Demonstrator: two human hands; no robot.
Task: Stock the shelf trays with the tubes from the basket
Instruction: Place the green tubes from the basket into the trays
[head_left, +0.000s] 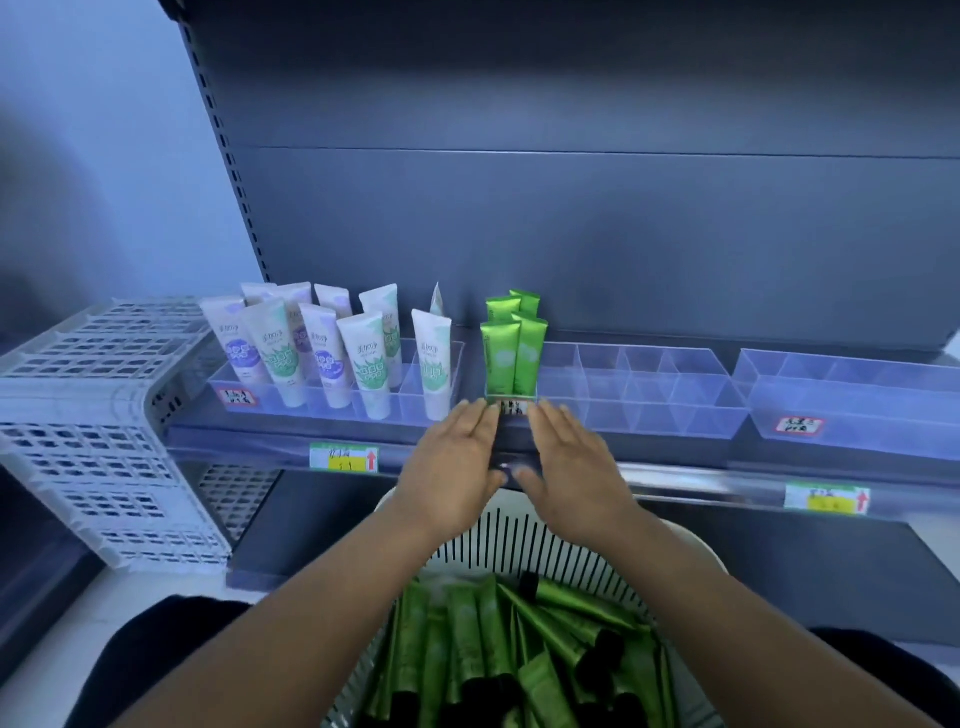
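Green tubes stand between 2 flat hands.

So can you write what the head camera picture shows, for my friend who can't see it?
Two open hands, left hand and right hand, reach to the front of a clear shelf tray where four green tubes stand upright. Below them, a white basket holds many more green tubes lying in a pile. White tubes stand in another tray to the left.

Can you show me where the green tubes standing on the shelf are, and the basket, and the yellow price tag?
green tubes (511, 358), head view, front of the standing pair.
basket (524, 540), head view, slotted back wall.
yellow price tag (344, 459), head view, label middle.
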